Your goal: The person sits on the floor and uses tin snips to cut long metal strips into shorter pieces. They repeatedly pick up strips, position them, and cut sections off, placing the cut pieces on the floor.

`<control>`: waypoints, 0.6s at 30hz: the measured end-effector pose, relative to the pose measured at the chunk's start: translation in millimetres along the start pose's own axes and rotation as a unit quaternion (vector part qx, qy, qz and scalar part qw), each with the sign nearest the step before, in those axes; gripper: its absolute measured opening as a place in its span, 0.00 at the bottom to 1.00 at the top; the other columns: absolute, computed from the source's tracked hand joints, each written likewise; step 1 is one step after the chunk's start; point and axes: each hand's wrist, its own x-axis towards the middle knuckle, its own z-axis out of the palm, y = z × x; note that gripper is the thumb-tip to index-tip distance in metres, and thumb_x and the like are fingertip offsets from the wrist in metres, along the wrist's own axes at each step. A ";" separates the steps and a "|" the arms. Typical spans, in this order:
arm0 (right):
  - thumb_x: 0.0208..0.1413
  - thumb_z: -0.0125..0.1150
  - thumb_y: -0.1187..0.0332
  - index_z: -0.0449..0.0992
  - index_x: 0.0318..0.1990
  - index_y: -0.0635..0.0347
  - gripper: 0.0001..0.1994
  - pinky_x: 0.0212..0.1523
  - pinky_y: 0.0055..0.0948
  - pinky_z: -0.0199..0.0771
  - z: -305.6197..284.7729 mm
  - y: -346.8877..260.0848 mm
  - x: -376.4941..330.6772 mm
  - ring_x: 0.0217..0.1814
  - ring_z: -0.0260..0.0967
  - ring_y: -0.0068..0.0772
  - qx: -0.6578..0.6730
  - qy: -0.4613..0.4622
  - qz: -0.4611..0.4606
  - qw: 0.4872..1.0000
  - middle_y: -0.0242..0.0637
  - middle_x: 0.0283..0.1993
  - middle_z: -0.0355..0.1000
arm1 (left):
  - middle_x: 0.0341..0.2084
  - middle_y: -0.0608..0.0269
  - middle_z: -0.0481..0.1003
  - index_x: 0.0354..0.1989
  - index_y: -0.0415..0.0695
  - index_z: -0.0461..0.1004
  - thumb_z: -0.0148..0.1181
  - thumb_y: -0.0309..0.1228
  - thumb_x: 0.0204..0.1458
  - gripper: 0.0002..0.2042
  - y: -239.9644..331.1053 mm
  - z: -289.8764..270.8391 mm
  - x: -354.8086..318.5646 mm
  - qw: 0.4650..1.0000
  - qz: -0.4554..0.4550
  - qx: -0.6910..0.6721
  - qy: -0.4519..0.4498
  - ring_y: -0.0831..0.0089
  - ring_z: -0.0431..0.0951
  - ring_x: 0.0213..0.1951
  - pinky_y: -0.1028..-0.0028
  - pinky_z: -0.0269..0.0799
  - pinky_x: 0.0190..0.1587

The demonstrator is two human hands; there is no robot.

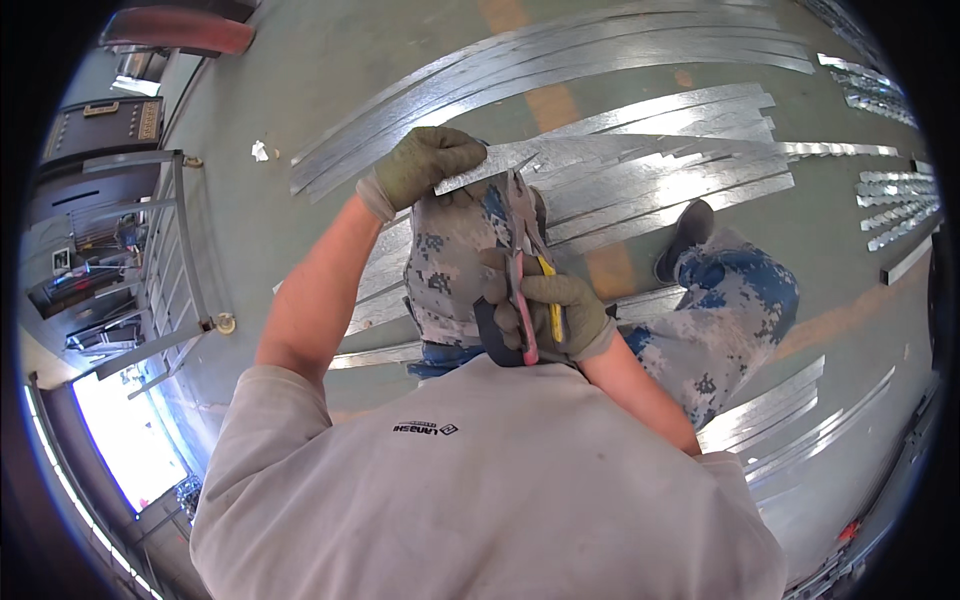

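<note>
In an olive work glove, my left hand (425,165) pinches the near left end of a shiny sheet-metal strip (610,149). The strip stretches away to the right above my raised, camouflage-clad knee. My right hand (568,306), gloved too, is closed around tin snips (519,212) with one red and one yellow handle. Their jaws point up and meet the strip's edge a short way right of my left hand. I cannot tell whether the jaws are cutting into the metal.
Long flat metal strips (590,55) lie on the green floor ahead and under my legs. Narrow notched strips (895,205) lie at the far right. A wheeled metal frame (185,240) stands on the left, beside a dark toolbox (100,125).
</note>
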 end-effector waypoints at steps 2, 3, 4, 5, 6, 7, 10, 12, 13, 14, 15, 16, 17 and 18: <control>0.71 0.62 0.71 0.72 0.76 0.59 0.27 0.50 0.48 0.89 -2.4 1.9 -5.8 0.53 0.86 0.45 -0.060 0.045 0.009 0.997 0.47 0.61 0.83 | 0.48 0.58 0.88 0.59 0.33 0.85 0.70 0.47 0.66 0.26 3.0 1.5 -1.9 0.999 -0.018 0.040 -0.002 0.72 0.85 0.47 0.68 0.83 0.48; 0.71 0.62 0.71 0.72 0.75 0.60 0.26 0.52 0.50 0.90 -12.8 1.0 -6.5 0.55 0.86 0.47 -0.093 0.067 0.010 0.993 0.47 0.62 0.83 | 0.48 0.58 0.87 0.59 0.34 0.85 0.70 0.48 0.65 0.27 3.4 4.2 -0.3 0.996 0.004 0.088 0.017 0.73 0.84 0.47 0.68 0.83 0.46; 0.70 0.63 0.72 0.73 0.75 0.60 0.26 0.54 0.52 0.91 -17.7 0.7 -11.0 0.56 0.87 0.49 -0.126 0.092 0.013 0.988 0.48 0.62 0.83 | 0.48 0.59 0.87 0.59 0.35 0.86 0.70 0.49 0.65 0.27 -0.8 7.5 -2.0 0.990 0.026 0.131 0.037 0.73 0.83 0.47 0.68 0.82 0.45; 0.68 0.65 0.74 0.75 0.72 0.60 0.25 0.53 0.52 0.93 -12.4 4.0 -14.5 0.54 0.88 0.48 -0.109 0.110 0.008 0.988 0.49 0.61 0.84 | 0.48 0.61 0.86 0.55 0.38 0.88 0.70 0.49 0.64 0.25 -10.9 3.8 2.0 0.991 0.042 0.120 0.034 0.73 0.81 0.45 0.68 0.80 0.42; 0.68 0.66 0.74 0.75 0.71 0.60 0.24 0.52 0.51 0.93 -15.8 5.5 -16.7 0.54 0.88 0.48 -0.105 0.121 -0.004 0.987 0.50 0.59 0.85 | 0.43 0.64 0.85 0.51 0.38 0.88 0.69 0.47 0.64 0.22 -1.6 7.0 -2.8 0.991 0.049 0.121 0.038 0.75 0.79 0.42 0.67 0.78 0.41; 0.68 0.66 0.75 0.76 0.71 0.61 0.24 0.52 0.51 0.93 -24.1 10.2 -20.3 0.54 0.88 0.48 -0.097 0.133 -0.017 0.986 0.50 0.58 0.85 | 0.31 0.70 0.78 0.36 0.37 0.84 0.67 0.44 0.64 0.18 6.6 11.8 -8.4 0.979 0.105 0.170 0.049 0.77 0.72 0.36 0.65 0.72 0.40; 0.69 0.66 0.75 0.76 0.68 0.60 0.21 0.52 0.50 0.93 -29.0 14.9 -30.0 0.53 0.88 0.51 -0.112 0.180 -0.056 0.976 0.51 0.57 0.86 | 0.26 0.74 0.74 0.34 0.39 0.82 0.68 0.41 0.65 0.16 16.0 23.1 -18.2 0.997 0.034 0.041 0.048 0.82 0.68 0.27 0.71 0.66 0.29; 0.70 0.65 0.76 0.75 0.66 0.59 0.19 0.52 0.52 0.93 -37.4 14.4 -37.4 0.51 0.88 0.50 -0.087 0.195 -0.081 0.974 0.51 0.56 0.86 | 0.27 0.64 0.82 0.41 0.35 0.85 0.66 0.39 0.69 0.16 19.3 27.7 -15.8 1.000 0.017 0.009 0.022 0.79 0.77 0.23 0.73 0.71 0.27; 0.70 0.64 0.76 0.75 0.66 0.58 0.18 0.52 0.53 0.93 -36.3 15.9 -40.1 0.50 0.88 0.50 -0.088 0.203 -0.105 0.970 0.50 0.56 0.86 | 0.30 0.60 0.84 0.50 0.32 0.84 0.68 0.36 0.70 0.15 14.7 24.0 -9.3 1.000 0.017 -0.010 0.001 0.75 0.80 0.25 0.73 0.78 0.31; 0.71 0.63 0.76 0.76 0.64 0.58 0.17 0.51 0.53 0.92 -35.0 17.7 -42.3 0.49 0.88 0.50 -0.071 0.226 -0.130 0.963 0.50 0.54 0.86 | 0.29 0.60 0.84 0.50 0.33 0.84 0.67 0.36 0.70 0.15 10.1 22.9 -5.7 1.000 0.019 -0.011 -0.003 0.75 0.80 0.25 0.73 0.78 0.31; 0.72 0.62 0.76 0.76 0.63 0.57 0.15 0.50 0.54 0.92 -34.2 17.2 -42.0 0.49 0.87 0.50 -0.055 0.248 -0.151 0.955 0.49 0.52 0.86 | 0.29 0.60 0.84 0.49 0.33 0.84 0.67 0.36 0.70 0.15 7.7 23.1 -5.1 1.000 0.019 -0.014 -0.003 0.75 0.80 0.25 0.73 0.78 0.31; 0.72 0.61 0.75 0.78 0.60 0.58 0.13 0.50 0.52 0.92 -29.2 17.1 -42.1 0.50 0.87 0.50 -0.061 0.273 -0.170 0.945 0.48 0.50 0.86 | 0.29 0.59 0.85 0.49 0.33 0.84 0.67 0.36 0.70 0.15 3.0 19.1 -3.0 0.999 0.028 -0.014 -0.013 0.74 0.81 0.25 0.72 0.78 0.31; 0.72 0.62 0.75 0.77 0.63 0.57 0.15 0.52 0.53 0.91 -39.4 13.9 -42.3 0.52 0.87 0.50 -0.063 0.270 -0.175 0.945 0.47 0.53 0.86 | 0.29 0.59 0.85 0.49 0.33 0.84 0.68 0.37 0.70 0.15 -0.6 17.6 -0.5 0.999 0.037 -0.015 -0.021 0.74 0.81 0.25 0.72 0.78 0.30; 0.72 0.63 0.75 0.76 0.67 0.57 0.18 0.53 0.55 0.91 -63.9 8.0 -40.4 0.55 0.86 0.51 -0.063 0.266 -0.177 0.945 0.46 0.56 0.85 | 0.29 0.58 0.85 0.47 0.34 0.84 0.68 0.37 0.69 0.15 -0.6 20.3 -1.0 0.999 0.027 -0.019 -0.001 0.72 0.82 0.25 0.71 0.79 0.30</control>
